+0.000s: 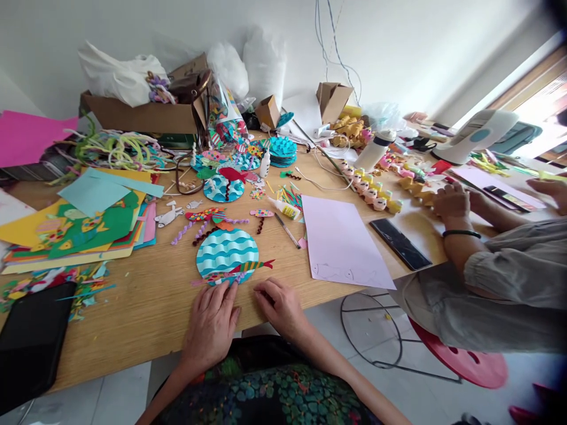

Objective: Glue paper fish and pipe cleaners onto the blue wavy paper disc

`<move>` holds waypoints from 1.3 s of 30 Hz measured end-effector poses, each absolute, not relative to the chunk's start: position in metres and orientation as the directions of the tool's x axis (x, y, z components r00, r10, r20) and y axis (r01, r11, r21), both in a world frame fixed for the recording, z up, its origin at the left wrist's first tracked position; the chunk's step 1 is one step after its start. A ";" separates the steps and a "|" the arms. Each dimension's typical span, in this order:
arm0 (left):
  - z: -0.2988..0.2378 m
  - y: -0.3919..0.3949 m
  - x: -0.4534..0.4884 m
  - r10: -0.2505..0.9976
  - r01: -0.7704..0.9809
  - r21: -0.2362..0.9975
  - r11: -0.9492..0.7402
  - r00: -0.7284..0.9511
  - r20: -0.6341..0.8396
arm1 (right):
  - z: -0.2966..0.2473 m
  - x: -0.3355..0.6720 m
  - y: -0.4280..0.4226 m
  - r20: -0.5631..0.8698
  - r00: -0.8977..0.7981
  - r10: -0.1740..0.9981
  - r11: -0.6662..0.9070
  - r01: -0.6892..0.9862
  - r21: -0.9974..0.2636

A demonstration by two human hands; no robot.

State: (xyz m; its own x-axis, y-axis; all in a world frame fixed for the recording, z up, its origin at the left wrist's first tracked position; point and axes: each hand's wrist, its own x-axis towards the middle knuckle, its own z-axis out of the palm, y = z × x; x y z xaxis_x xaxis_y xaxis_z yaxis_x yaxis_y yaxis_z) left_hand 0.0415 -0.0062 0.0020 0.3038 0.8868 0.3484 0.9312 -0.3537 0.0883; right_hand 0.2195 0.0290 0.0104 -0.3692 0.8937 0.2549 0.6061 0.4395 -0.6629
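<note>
My left hand (211, 321) lies flat on the wooden table (146, 301), fingers stretched out, fingertips at the near edge of a round blue wave-patterned paper disc (227, 251). A striped paper fish (248, 268) lies across the disc's lower edge. My right hand (280, 307) rests on the table just right of the left hand, fingers loosely curled, fingertips near the fish's tail. Neither hand holds anything.
Coloured paper sheets (88, 227) are stacked at left, a black tablet (31, 339) near left. A pink sheet (341, 242), glue bottle (283, 208), pen (287, 230) and dark phone (400, 243) lie right. Another person's arm (460, 236) rests at right. Boxes and bags crowd the back.
</note>
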 end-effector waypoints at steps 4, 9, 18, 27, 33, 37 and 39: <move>0.000 -0.006 0.041 0.880 0.929 0.085 -0.359 0.307 0.362 | 0.013 0.212 0.027 0.241 -0.409 0.880 0.452 0.570 -0.686; -0.002 -0.006 0.041 0.862 0.925 0.066 -0.375 0.322 0.391 | 0.015 0.207 0.028 0.256 -0.449 0.856 0.487 0.537 -0.688; -0.005 -0.006 0.039 0.847 0.918 0.054 -0.393 0.338 0.410 | 0.010 0.208 0.027 0.253 -0.469 0.846 0.510 0.574 -0.641; -0.006 -0.005 0.038 0.834 0.917 0.051 -0.396 0.337 0.436 | 0.011 0.207 0.028 0.245 -0.490 0.837 0.525 0.591 -0.612; -0.007 -0.006 0.038 0.839 0.917 0.053 -0.396 0.338 0.425 | 0.011 0.207 0.028 0.228 -0.499 0.836 0.523 0.600 -0.605; -0.008 -0.006 0.038 0.835 0.916 0.042 -0.398 0.343 0.431 | 0.012 0.208 0.028 0.233 -0.500 0.834 0.529 0.603 -0.598; -0.009 -0.005 0.037 0.832 0.915 0.042 -0.401 0.345 0.434 | 0.012 0.208 0.028 0.233 -0.499 0.835 0.528 0.606 -0.595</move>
